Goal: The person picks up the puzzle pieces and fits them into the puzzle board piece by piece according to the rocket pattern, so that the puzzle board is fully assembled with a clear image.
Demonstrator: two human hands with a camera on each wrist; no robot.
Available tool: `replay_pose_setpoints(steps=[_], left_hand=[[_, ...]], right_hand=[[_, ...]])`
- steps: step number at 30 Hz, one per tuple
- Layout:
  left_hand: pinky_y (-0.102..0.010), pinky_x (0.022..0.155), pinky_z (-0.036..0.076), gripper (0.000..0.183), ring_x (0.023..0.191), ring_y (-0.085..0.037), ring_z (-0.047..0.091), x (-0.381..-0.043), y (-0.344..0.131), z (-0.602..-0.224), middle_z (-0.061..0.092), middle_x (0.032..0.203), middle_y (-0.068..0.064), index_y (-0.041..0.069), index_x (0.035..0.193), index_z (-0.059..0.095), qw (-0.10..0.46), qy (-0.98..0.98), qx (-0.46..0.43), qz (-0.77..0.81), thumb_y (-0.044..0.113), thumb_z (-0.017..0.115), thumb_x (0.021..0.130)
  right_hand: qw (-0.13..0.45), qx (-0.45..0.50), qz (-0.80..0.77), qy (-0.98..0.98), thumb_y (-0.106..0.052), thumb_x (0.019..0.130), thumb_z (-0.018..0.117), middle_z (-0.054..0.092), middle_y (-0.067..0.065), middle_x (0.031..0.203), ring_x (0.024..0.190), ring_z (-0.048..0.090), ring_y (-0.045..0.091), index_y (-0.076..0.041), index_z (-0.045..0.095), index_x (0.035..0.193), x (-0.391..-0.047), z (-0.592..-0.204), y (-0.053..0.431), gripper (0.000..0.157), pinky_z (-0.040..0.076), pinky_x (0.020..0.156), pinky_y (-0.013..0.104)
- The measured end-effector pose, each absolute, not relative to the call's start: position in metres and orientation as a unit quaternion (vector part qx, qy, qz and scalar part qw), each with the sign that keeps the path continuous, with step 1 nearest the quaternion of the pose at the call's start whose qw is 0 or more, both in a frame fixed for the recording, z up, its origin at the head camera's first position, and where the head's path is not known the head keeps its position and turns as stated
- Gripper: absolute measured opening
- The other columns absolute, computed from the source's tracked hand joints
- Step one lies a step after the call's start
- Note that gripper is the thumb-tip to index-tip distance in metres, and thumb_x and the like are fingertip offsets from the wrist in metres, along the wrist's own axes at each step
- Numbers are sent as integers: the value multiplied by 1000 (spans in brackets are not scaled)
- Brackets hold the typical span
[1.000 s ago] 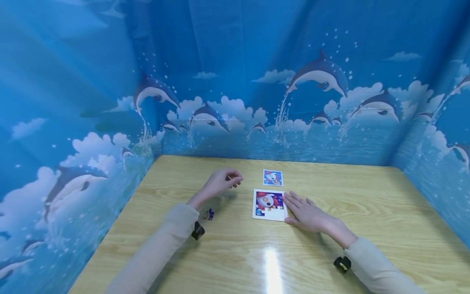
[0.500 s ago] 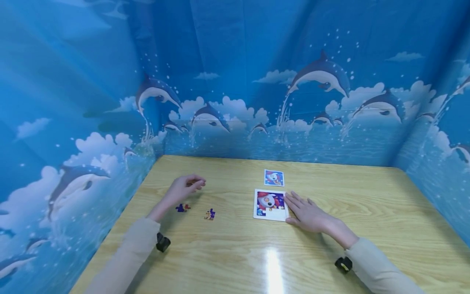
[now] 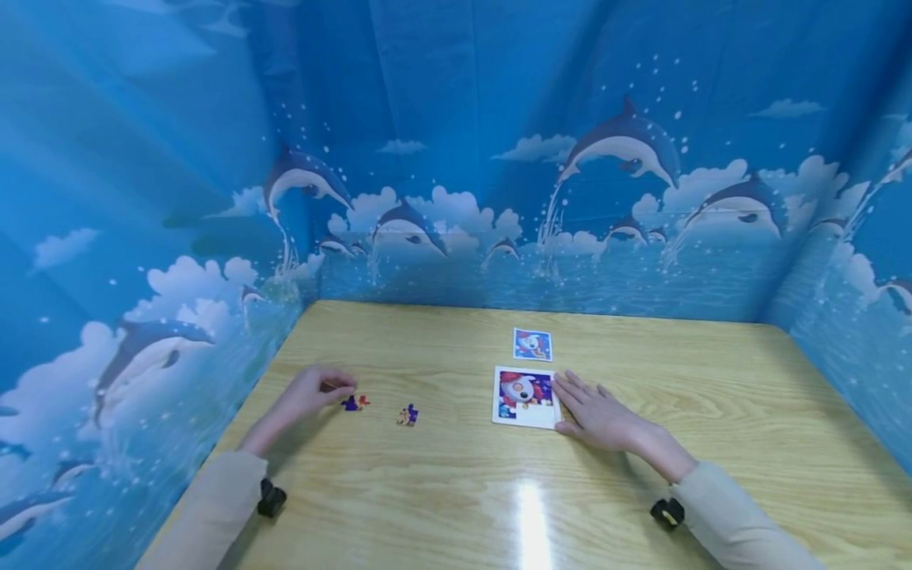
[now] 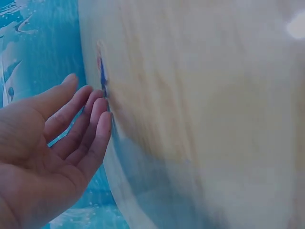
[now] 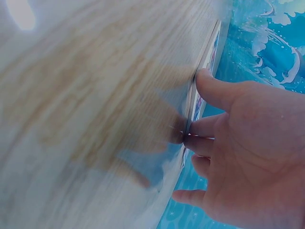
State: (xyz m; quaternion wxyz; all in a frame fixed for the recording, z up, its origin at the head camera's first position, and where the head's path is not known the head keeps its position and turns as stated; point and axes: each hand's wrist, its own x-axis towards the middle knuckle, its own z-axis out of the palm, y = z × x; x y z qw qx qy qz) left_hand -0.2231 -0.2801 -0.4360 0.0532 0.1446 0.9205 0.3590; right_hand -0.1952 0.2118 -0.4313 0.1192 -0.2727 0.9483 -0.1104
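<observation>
My left hand (image 3: 318,391) is low over the left part of the table, its fingertips right beside a purple and red jigsaw piece (image 3: 354,403). In the left wrist view the fingers bend loosely, the thumb stands apart from them, and nothing is between them; the piece (image 4: 103,71) lies just past the fingertips. A purple and yellow jigsaw piece (image 3: 408,415) lies further right. My right hand (image 3: 594,413) lies with extended fingers against the right border of a white puzzle tray (image 3: 503,423), which holds a partly filled picture with a white area at its lower right.
Behind the tray lies a small picture card (image 3: 532,345) with a similar design. A blue dolphin-print curtain (image 3: 456,158) encloses the wooden table (image 3: 456,499) at the back and sides.
My left hand has moved left and toward me, from near the card to beside the purple and red piece, uncovering the pieces on the table. My right hand stays at the tray.
</observation>
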Motion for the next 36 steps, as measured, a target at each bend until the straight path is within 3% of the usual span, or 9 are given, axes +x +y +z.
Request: replay_pose_setpoints(steps=[8, 16, 24, 30, 36], left_hand=[[-31, 75, 59, 30, 82, -19, 68, -219, -283, -438, 74, 93, -9, -1, 106, 73, 59, 923, 166, 343, 10, 84, 81], [-24, 72, 56, 27, 81, -17, 65, -220, -276, -436, 69, 90, -6, 0, 99, 67, 66, 924, 159, 341, 5, 85, 79], [-26, 66, 55, 10, 79, -17, 66, -222, -272, -436, 72, 88, -7, 2, 97, 70, 52, 923, 141, 353, 9, 74, 92], [-27, 71, 56, 14, 82, -15, 67, -230, -264, -437, 74, 92, -5, 5, 104, 73, 56, 922, 120, 364, 14, 72, 94], [-28, 74, 56, 13, 84, -16, 68, -240, -247, -437, 74, 93, -6, 3, 104, 73, 52, 910, 152, 382, 13, 71, 94]], right_hand=[[121, -270, -110, 949, -38, 105, 53, 21, 26, 164, 151, 15, 47, 5, 28, 156, -195, -432, 213, 71, 16, 115, 73], [121, -271, -112, 948, -39, 105, 53, 21, 26, 164, 151, 15, 46, 4, 28, 156, -196, -432, 214, 71, 16, 115, 73], [123, -269, -111, 949, -39, 105, 53, 21, 26, 164, 151, 15, 47, 5, 28, 156, -195, -432, 213, 71, 15, 115, 73], [123, -268, -111, 949, -38, 105, 52, 21, 26, 164, 151, 15, 47, 5, 28, 156, -195, -431, 213, 70, 15, 115, 73], [123, -269, -110, 949, -39, 105, 52, 21, 26, 164, 151, 15, 47, 5, 28, 156, -196, -432, 212, 71, 15, 116, 72]])
